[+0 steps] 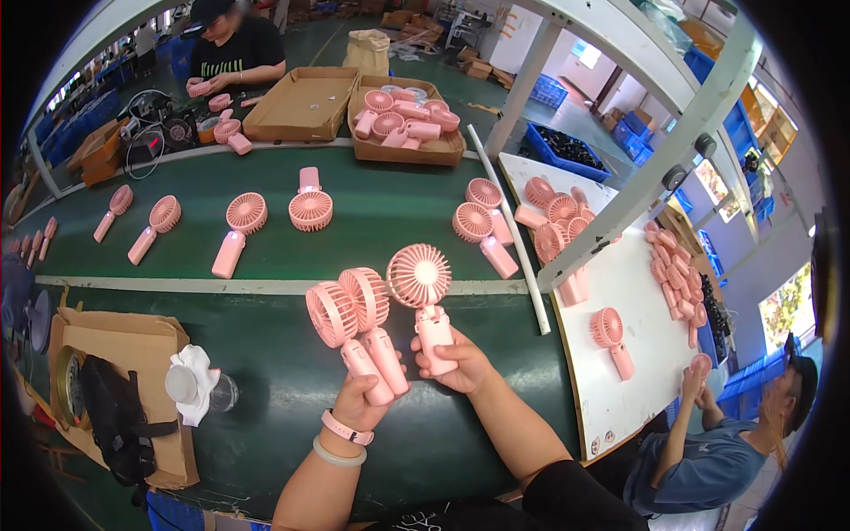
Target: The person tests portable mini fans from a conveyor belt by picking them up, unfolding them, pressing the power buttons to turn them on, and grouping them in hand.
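Observation:
Two pink handheld fans (367, 365) stand side by side in my left hand (356, 404), which is closed round their handles. A third pink handheld fan (420, 276) is upright in my right hand (460, 363), its fingers wrapped round the handle. The round heads of all three point up and away from me, and the third head touches or nearly touches the middle one. Both hands are above the near green work surface (292, 442). Beyond them, several more pink fans (246, 215) lie spaced out on the green belt (354, 252).
A shallow cardboard box (447, 157) of fans stands beyond the belt, beside another cardboard tray (297, 106). At left lie a cardboard tray (168, 327) with a black bag and a wrapped bottle (190, 387). Fans cover parts of the white table (611, 292) at right. Two co-workers handle fans.

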Tool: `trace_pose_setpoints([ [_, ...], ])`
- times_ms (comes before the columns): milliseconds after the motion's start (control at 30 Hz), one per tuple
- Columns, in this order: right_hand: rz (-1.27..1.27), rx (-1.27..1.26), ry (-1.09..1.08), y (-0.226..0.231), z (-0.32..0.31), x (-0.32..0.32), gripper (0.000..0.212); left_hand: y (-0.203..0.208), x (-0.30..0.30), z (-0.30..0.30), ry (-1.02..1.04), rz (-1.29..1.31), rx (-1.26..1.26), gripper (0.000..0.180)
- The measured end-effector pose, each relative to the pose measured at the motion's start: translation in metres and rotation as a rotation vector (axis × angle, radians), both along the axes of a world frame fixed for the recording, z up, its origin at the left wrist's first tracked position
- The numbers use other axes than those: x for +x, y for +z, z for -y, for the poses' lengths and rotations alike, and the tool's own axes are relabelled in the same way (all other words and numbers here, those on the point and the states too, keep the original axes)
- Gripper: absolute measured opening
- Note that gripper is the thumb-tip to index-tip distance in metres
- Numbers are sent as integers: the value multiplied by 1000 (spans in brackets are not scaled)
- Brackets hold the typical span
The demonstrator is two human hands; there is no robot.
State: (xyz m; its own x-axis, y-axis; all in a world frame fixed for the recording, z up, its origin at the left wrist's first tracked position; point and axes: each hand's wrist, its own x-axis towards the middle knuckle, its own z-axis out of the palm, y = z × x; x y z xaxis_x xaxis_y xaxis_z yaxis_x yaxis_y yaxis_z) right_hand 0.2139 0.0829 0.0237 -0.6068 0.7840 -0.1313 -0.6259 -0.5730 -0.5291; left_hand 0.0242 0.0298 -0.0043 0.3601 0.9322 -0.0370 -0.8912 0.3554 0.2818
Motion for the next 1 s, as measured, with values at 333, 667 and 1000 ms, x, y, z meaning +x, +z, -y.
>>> trace_pose_setpoints([
  [333,-31,62,-30,-14,-6,1,46,6,-3,2,7,-51,3,64],
  [667,382,286,-233,9,11,-12,54,12,-3,2,-10,-42,-3,66],
  [1000,584,303,-318,-4,5,-9,48,12,-3,3,14,-71,-18,69],
])
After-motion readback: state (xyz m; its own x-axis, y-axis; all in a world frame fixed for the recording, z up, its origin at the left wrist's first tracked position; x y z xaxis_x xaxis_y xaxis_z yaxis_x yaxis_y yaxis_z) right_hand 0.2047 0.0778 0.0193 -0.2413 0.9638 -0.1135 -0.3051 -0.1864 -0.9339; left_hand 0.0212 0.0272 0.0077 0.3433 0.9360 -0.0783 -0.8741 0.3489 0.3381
